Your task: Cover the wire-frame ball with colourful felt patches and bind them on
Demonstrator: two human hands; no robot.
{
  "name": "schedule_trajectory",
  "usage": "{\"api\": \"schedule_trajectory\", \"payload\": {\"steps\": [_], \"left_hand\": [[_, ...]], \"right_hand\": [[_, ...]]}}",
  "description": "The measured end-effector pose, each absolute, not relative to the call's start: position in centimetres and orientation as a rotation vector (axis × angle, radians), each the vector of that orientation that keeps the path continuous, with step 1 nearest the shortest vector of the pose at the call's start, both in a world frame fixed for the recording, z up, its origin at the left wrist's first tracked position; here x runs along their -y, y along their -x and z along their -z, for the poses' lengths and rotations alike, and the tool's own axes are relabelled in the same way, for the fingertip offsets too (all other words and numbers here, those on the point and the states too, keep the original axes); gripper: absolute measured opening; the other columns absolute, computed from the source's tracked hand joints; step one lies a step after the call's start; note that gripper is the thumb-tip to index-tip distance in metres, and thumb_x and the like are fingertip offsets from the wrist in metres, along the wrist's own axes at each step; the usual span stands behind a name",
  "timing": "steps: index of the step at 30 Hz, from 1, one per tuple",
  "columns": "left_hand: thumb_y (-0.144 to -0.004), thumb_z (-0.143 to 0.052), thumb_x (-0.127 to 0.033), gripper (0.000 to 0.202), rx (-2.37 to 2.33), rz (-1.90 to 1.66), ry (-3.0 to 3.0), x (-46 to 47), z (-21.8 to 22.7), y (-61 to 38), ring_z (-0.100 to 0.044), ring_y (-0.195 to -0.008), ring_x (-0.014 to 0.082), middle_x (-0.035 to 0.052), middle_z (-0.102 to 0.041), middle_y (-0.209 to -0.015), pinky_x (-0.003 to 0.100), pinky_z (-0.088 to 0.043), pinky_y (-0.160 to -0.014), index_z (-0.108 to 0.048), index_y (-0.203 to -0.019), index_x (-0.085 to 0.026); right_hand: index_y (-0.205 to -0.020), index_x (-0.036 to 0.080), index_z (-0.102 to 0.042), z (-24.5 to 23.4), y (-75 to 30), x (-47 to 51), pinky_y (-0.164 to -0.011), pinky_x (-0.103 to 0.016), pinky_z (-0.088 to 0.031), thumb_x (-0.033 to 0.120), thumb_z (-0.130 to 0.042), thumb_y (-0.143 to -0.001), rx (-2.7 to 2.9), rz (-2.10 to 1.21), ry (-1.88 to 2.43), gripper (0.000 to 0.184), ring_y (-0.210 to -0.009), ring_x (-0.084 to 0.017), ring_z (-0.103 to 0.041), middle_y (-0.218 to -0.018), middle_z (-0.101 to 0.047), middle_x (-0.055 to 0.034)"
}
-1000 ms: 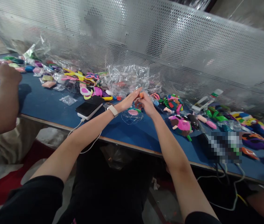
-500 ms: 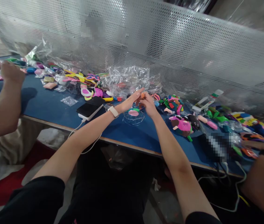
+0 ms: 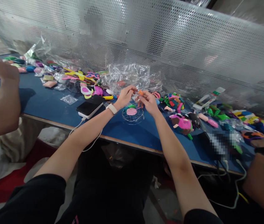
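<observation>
Where the blue table (image 3: pixel 52 105) meets a perforated metal screen (image 3: pixel 169 46) at 12 o'clock, clay figures (image 3: pixel 182 123) and cellophane bags (image 3: pixel 127 76) crowd its far edge. The right hand (image 3: pixel 148 102) pinches an orange clay piece (image 3: pixel 140 92) in closed fingers, just above a clear round dish (image 3: pixel 133 115). The left hand (image 3: pixel 124 95), at its 9 o'clock, has its fingers curled shut; whether they touch the piece cannot be told. Bare table runs along the near edge at 6 o'clock. A phone (image 3: pixel 88 107) lies at the dish's 9 o'clock. 2 co-workers' arms flank the person: one (image 3: pixel 2 93) at 9 o'clock, another (image 3: pixel 262 177) at 4 o'clock.
</observation>
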State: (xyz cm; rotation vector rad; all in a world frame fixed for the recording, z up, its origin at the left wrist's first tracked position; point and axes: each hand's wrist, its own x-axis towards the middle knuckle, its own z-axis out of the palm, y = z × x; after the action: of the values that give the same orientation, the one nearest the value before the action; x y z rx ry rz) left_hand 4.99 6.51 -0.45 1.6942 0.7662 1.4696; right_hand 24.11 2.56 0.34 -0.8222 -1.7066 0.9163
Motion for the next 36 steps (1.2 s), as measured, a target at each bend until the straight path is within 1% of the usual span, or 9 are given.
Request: {"api": "schedule_trajectory", "payload": {"steps": [5,9,14,17,22,24,29,33,36], "left_hand": [[-0.097,-0.067,-0.015,0.014,-0.724,-1.46,-1.808,-6.4,-0.2,-4.1,-0.056,-0.074,0.0151,0.0016,-0.069,-0.078,0.032,-0.047,-0.078,-0.077,-0.089,-0.019],[-0.114,-0.056,-0.039,0.033,-0.63,-1.383,-1.545,-6.5,0.0,-4.3,-0.039,-0.056,0.0127,-0.0017,-0.049,-0.063,0.031,-0.034,-0.058,-0.074,-0.092,-0.022],[-0.114,-0.057,-0.061,0.039,-0.639,-1.373,-1.448,-6.8,0.5,-4.5,-0.028,-0.047,0.0099,-0.0054,-0.043,-0.059,0.031,-0.028,-0.049,-0.072,-0.11,-0.026],[-0.114,-0.049,-0.071,0.051,-0.618,-1.364,-1.451,-6.7,0.5,-4.1,-0.028,-0.045,0.0102,-0.0057,-0.041,-0.056,0.031,-0.031,-0.049,-0.074,-0.119,-0.026],[-0.105,-0.037,-0.092,0.083,-0.561,-1.308,-1.492,-6.0,0.1,-3.4,-0.046,-0.051,0.0149,0.0005,-0.053,-0.058,0.035,-0.043,-0.06,-0.077,-0.127,-0.023],[-0.105,-0.039,-0.089,0.08,-0.54,-1.327,-1.528,-5.9,0.1,-3.2,-0.052,-0.057,0.0173,0.003,-0.057,-0.062,0.036,-0.048,-0.065,-0.079,-0.122,-0.022],[-0.112,-0.044,-0.065,0.057,-0.449,-1.357,-1.639,-5.9,0.2,-3.1,-0.058,-0.066,0.0195,0.0045,-0.06,-0.07,0.037,-0.053,-0.076,-0.079,-0.12,-0.022],[-0.112,-0.049,-0.062,0.05,-0.482,-1.32,-1.645,-5.9,0.4,-3.2,-0.053,-0.059,0.0183,0.0007,-0.054,-0.062,0.037,-0.052,-0.075,-0.078,-0.12,-0.022],[-0.112,-0.057,-0.061,0.043,-0.5,-1.358,-1.691,-6.1,0.5,-3.6,-0.047,-0.053,0.0156,-0.0023,-0.05,-0.057,0.036,-0.049,-0.069,-0.077,-0.115,-0.023]], "right_hand": [[-0.106,0.03,-0.077,0.0,-24.5,-3.0,-0.042,-0.031,-0.042,0.07,-0.092,-0.083,1.663,-0.886,0.852,0.049,-0.05,-0.014,-0.061,-0.097,-0.083,-0.0011],[-0.102,0.03,-0.079,0.4,-24.6,-3.8,-0.039,-0.029,-0.038,0.068,-0.092,-0.082,1.505,-0.776,0.89,0.045,-0.05,-0.013,-0.059,-0.1,-0.085,-0.0024],[-0.097,0.029,-0.078,0.9,-24.8,-4.3,-0.04,-0.029,-0.04,0.068,-0.091,-0.083,1.543,-0.783,0.907,0.043,-0.051,-0.013,-0.059,-0.1,-0.085,-0.0029],[-0.096,0.029,-0.077,0.9,-24.8,-4.1,-0.041,-0.03,-0.041,0.066,-0.091,-0.084,1.565,-0.771,0.904,0.041,-0.05,-0.014,-0.059,-0.097,-0.084,-0.0024],[-0.098,0.03,-0.076,1.0,-24.7,-4.0,-0.042,-0.031,-0.042,0.067,-0.091,-0.085,1.569,-0.773,0.877,0.042,-0.053,-0.014,-0.06,-0.101,-0.083,-0.0041],[-0.101,0.03,-0.076,1.0,-24.6,-4.0,-0.042,-0.03,-0.042,0.068,-0.091,-0.084,1.547,-0.764,0.861,0.044,-0.056,-0.015,-0.06,-0.101,-0.082,-0.0041],[-0.102,0.031,-0.078,0.9,-24.6,-4.0,-0.043,-0.03,-0.042,0.069,-0.091,-0.085,1.536,-0.715,0.829,0.043,-0.058,-0.014,-0.059,-0.099,-0.077,-0.0028],[-0.098,0.033,-0.077,0.9,-24.5,-3.8,-0.047,-0.032,-0.044,0.069,-0.091,-0.087,1.58,-0.723,0.862,0.041,-0.057,-0.015,-0.057,-0.083,-0.069,0.0002],[-0.099,0.033,-0.077,1.0,-24.5,-3.8,-0.052,-0.036,-0.048,0.07,-0.09,-0.087,1.605,-0.728,0.876,0.041,-0.059,-0.017,-0.059,-0.086,-0.071,-0.0008]]}}
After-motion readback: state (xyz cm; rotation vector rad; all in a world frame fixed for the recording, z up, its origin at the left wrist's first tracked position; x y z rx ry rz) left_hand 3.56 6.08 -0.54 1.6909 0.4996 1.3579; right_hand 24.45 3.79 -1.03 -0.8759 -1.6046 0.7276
